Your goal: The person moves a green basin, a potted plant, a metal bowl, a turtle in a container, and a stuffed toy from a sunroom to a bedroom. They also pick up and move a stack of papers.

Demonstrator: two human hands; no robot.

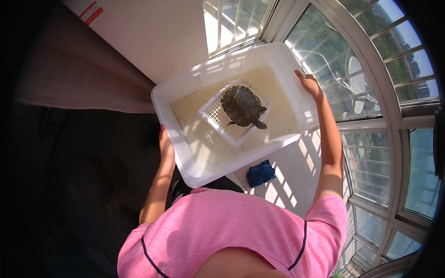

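A large white plastic tub (pixel 189 170) with shallow, cloudy yellowish water and small dark specks lies in front of me, tilted in the view. Its left side is gripped by my left hand (pixel 166 144), the fingers partly hidden by the wall. My right hand (pixel 309 85) holds the right rim, thumb on top and the other fingers hidden below. Inside the tub, a brown turtle (pixel 242 106) rests on a mesh platform (pixel 216 114) framed with white pipe. The turtle's head points toward the lower right of the view.
A folded dark blue cloth (pixel 260 173) lies on the pale tiled floor (pixel 295 166) below the tub. Barred windows (pixel 337 69) stand close on the right. A white panel (pixel 149 34) and a hanging curtain (pixel 87 80) are at the upper left.
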